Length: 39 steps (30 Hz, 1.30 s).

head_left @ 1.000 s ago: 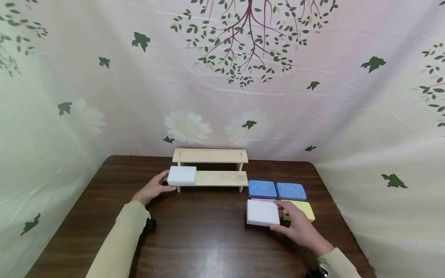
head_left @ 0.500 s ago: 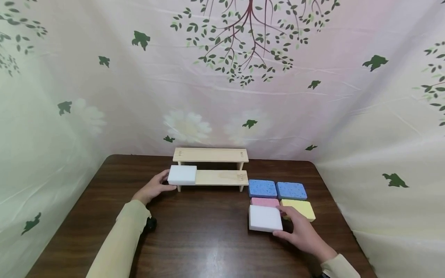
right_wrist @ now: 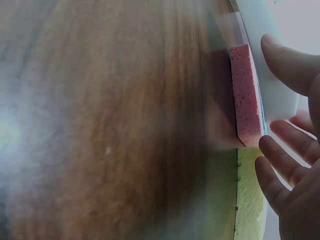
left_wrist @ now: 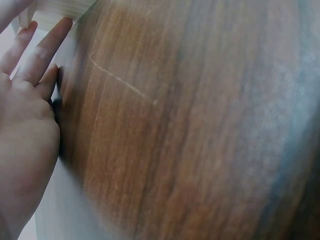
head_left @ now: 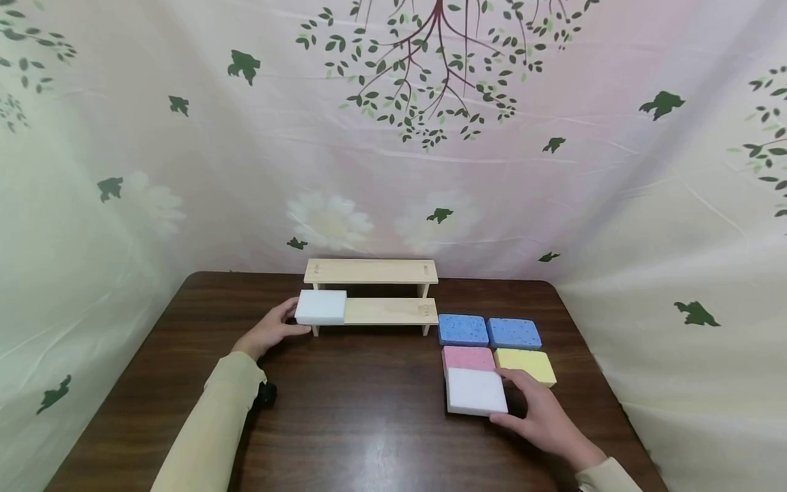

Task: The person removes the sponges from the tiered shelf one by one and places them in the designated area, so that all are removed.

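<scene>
In the head view my left hand (head_left: 270, 331) is at the left end of the lower wooden shelf (head_left: 390, 311), thumb and fingers about the side of a white block-shaped sponge (head_left: 321, 307) lying there. Those fingers (left_wrist: 47, 55) reach beside the shelf in the left wrist view, where that sponge is out of sight. My right hand (head_left: 541, 417) holds a second white sponge (head_left: 476, 391) by its right side, thumb at the front. It overlaps the near edge of a pink sponge (head_left: 468, 357). In the right wrist view the pink sponge (right_wrist: 246, 95) stands beside the white sponge (right_wrist: 280, 97).
Two blue sponges (head_left: 463, 329) lie side by side behind the pink one. A yellow sponge (head_left: 525, 365) is to its right. The upper wooden shelf (head_left: 371, 271) stands at the back of the dark table (head_left: 369, 396), against a printed cloth (head_left: 381, 171).
My right hand has drawn its white sponge toward the near right, uncovering most of the pink sponge. My left hand and the sponge on the shelf have stayed put.
</scene>
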Tool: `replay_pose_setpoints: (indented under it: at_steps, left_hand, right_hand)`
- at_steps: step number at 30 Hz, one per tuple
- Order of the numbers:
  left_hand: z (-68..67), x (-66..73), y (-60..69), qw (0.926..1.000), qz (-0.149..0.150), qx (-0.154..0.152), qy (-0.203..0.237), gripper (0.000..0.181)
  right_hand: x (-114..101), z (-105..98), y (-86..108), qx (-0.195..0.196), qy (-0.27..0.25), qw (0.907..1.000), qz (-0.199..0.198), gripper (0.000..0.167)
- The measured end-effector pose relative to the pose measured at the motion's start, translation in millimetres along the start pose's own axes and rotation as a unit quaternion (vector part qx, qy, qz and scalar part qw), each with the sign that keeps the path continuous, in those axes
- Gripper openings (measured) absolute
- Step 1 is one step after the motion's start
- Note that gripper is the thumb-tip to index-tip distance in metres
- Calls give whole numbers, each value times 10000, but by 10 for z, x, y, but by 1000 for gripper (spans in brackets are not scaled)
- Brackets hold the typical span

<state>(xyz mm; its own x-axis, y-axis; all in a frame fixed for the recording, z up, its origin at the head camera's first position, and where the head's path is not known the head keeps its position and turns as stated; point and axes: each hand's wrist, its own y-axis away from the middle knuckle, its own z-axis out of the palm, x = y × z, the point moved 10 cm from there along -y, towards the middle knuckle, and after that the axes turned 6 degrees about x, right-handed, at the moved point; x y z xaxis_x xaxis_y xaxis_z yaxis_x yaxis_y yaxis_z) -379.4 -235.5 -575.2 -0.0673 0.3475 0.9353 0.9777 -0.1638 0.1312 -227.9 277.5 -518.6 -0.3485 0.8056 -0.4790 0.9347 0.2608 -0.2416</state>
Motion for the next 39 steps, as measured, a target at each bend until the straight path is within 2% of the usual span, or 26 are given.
replay_pose_setpoints:
  at_steps: [6,13,16,30,39]
  left_hand:
    - [-5,-22,-27,10000,24,3,-73,91]
    - [5,-8,-22,9999,78,-4,-87,89]
    - [-2,-11,-24,9999,68,10,-87,90]
    - [11,5,-12,10000,64,21,-58,89]
    - [0,0,-22,9999,73,25,-102,89]
  right_hand:
    - [51,48,64,-176,-99,9996,176,83]
    - [28,121,144,-226,-282,9993,-1,78]
    - [62,138,156,-216,-309,9992,123,78]
    - [113,177,168,-321,-63,9992,209,82]
    - [102,184,180,-281,-22,9996,46,84]
